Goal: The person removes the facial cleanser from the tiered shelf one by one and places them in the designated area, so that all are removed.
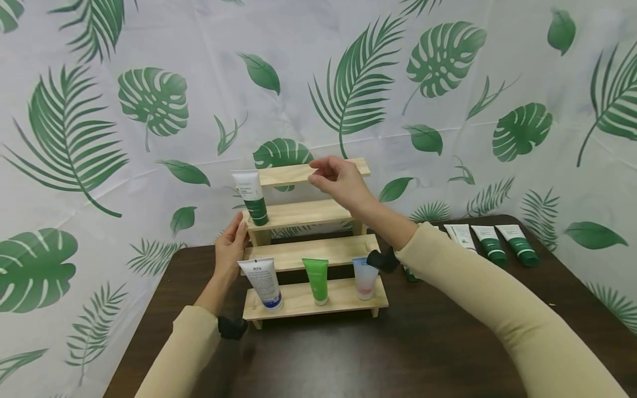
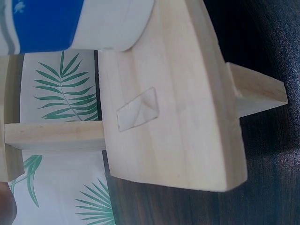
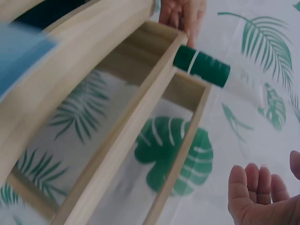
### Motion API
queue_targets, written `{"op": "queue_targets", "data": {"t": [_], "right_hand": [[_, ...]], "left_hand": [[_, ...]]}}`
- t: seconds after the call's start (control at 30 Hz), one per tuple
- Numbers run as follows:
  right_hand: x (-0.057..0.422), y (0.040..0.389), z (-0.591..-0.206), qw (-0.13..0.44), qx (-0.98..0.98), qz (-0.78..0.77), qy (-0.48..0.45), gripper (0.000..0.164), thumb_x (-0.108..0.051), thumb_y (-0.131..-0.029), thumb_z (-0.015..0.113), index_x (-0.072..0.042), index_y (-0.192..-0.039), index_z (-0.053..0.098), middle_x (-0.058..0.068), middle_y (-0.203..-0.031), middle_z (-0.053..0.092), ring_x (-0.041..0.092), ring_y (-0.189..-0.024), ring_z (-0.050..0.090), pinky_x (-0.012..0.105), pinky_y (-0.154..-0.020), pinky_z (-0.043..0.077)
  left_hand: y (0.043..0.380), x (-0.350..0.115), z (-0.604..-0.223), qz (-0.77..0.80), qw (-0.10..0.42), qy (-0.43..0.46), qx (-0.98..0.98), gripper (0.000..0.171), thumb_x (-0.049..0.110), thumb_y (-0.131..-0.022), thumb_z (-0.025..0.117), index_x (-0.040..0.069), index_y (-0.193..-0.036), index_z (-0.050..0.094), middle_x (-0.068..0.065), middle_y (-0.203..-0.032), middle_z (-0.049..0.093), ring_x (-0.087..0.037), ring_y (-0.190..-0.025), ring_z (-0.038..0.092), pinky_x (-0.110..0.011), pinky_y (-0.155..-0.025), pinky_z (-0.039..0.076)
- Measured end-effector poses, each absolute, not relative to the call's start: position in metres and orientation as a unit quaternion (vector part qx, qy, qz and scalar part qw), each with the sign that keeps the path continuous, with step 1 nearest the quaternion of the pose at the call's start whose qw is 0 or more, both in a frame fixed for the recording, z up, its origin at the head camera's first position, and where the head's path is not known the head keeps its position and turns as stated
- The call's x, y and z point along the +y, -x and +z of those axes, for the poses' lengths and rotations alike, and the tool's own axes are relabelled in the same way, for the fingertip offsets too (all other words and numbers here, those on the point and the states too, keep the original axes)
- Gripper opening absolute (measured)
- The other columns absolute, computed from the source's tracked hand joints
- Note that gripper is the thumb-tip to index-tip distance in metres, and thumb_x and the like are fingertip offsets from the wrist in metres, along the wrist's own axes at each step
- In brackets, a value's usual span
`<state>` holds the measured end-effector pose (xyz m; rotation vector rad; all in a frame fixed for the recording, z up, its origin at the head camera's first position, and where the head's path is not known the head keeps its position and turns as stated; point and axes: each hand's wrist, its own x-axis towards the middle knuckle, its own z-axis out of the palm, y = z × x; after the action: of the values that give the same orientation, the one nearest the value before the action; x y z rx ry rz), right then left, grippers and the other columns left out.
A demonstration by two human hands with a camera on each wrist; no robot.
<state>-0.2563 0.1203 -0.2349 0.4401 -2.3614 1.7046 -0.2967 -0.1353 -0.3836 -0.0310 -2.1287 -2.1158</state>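
Along the second-highest tier of the wooden display rack [image 1: 318, 251], passage is blocked at the left end by a white-and-green squeeze tube [image 1: 252, 199], beside which the left hand [image 1: 230, 243] is placed. Room is left to that tube's right, below the right hand [image 1: 344, 184]. The bottom tier is obstructed by three tubes, with gaps left between them.

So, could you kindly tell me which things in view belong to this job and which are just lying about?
Likely part of the job:
wooden stand
white-and-green tube, white-and-blue tube, green tube and pale blue tube on it
perhaps the similar tubes lying at right

Apparently just surroundings:
dark table
leaf-print backdrop
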Motion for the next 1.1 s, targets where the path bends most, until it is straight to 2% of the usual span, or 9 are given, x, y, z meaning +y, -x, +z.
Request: {"op": "queue_targets", "data": {"t": [0.5, 0.73, 1.1], "right_hand": [[0.06, 0.271, -0.232, 0.026, -0.777, 0.619, -0.114, 0.033, -0.01, -0.09, 0.064, -0.001, -0.121, 0.057, 0.005, -0.092, 0.058, 0.012, -0.082, 0.054, 0.032, -0.078, 0.056], [0.043, 0.278, -0.232, 0.017, -0.78, 0.616, -0.107, 0.035, -0.009, -0.089, 0.065, -0.001, -0.122, 0.057, 0.004, -0.089, 0.058, 0.01, -0.077, 0.052, 0.023, -0.068, 0.053], [0.027, 0.289, -0.237, 0.019, -0.794, 0.601, -0.095, 0.033, -0.011, -0.09, 0.064, -0.003, -0.121, 0.056, 0.006, -0.092, 0.058, 0.011, -0.077, 0.051, 0.016, -0.058, 0.046]], "left_hand": [[0.295, -0.138, -0.383, -0.708, 0.07, 0.012, -0.703, 0.048, 0.024, -0.099, 0.047, 0.009, -0.144, 0.037, -0.004, -0.15, 0.036, -0.021, -0.131, 0.044, -0.028, -0.104, 0.042], [0.296, -0.136, -0.382, -0.705, 0.075, 0.016, -0.705, 0.048, 0.024, -0.099, 0.047, 0.009, -0.144, 0.038, -0.005, -0.149, 0.037, -0.02, -0.13, 0.045, -0.029, -0.104, 0.043], [0.295, -0.138, -0.383, -0.699, 0.075, 0.025, -0.711, 0.049, 0.025, -0.099, 0.046, 0.009, -0.144, 0.037, -0.005, -0.149, 0.037, -0.022, -0.129, 0.045, -0.03, -0.104, 0.043]]}}
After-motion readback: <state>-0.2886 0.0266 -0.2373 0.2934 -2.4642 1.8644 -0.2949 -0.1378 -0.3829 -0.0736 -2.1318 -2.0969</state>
